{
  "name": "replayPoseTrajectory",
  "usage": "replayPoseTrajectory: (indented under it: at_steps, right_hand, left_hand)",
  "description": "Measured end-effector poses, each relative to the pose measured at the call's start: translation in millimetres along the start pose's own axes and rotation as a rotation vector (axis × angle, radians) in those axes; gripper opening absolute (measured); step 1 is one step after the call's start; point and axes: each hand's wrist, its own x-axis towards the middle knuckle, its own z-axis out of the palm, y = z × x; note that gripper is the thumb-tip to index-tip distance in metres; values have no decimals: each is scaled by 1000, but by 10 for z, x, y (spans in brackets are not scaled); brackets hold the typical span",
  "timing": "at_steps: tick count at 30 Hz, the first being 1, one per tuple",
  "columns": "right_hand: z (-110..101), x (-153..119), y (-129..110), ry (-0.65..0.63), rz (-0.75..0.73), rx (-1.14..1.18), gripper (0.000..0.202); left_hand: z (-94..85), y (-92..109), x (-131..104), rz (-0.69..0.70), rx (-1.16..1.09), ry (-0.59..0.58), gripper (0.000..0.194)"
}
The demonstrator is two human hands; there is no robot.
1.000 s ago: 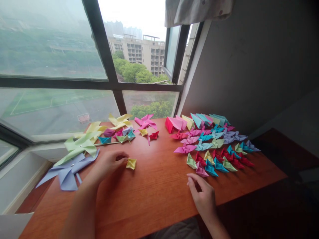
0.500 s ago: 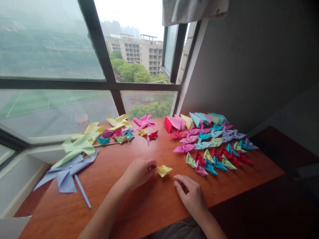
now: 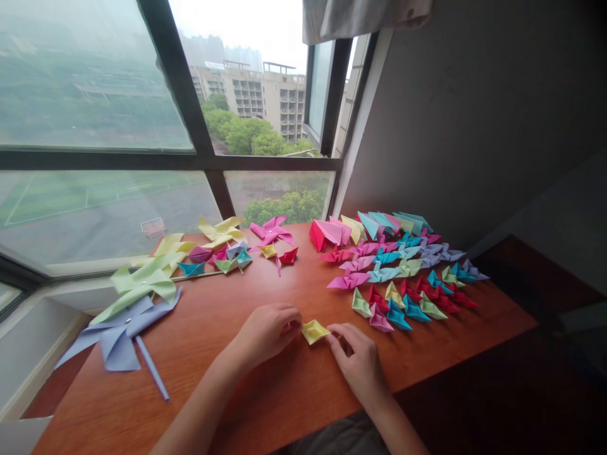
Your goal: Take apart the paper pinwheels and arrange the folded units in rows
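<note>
A small yellow paper boat [image 3: 315, 332] is between my two hands over the brown table [image 3: 265, 404]. My left hand [image 3: 277, 330] is closed at the boat's left tip, its fingers curled with the thumb hidden behind them. From the other side, my right hand [image 3: 353, 354] pinches the boat's right tip between thumb and fingers. The boat's open top faces up.
Rows of folded paper boats [image 3: 398, 313], cranes [image 3: 348, 279] and planes [image 3: 332, 232] stand at the right. Paper pinwheels [image 3: 118, 332] lie along the left, with several small boats [image 3: 232, 260] near the window [image 3: 270, 163].
My right hand has moved left and taken hold of the yellow boat's right tip. The boat has turned slightly. The whole view has shifted a little.
</note>
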Motion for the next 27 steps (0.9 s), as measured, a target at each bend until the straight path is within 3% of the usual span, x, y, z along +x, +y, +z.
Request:
replayPoseTrajectory:
  at_steps: [7, 17, 23, 27]
  right_hand:
    - [-25, 6, -29, 27, -2, 27, 21]
    - [-78, -16, -26, 113, 111, 126, 21]
    - [-111, -54, -23, 146, 163, 158, 19]
    - [-353, -85, 98, 259, 195, 119, 12]
  left_hand:
    - [6, -27, -2, 26, -15, 18, 16]
    - [-22, -53, -10, 29, -89, 112, 22]
    - [20, -61, -9, 0, 24, 3, 17]
    - [1, -103, -14, -65, 82, 3, 18]
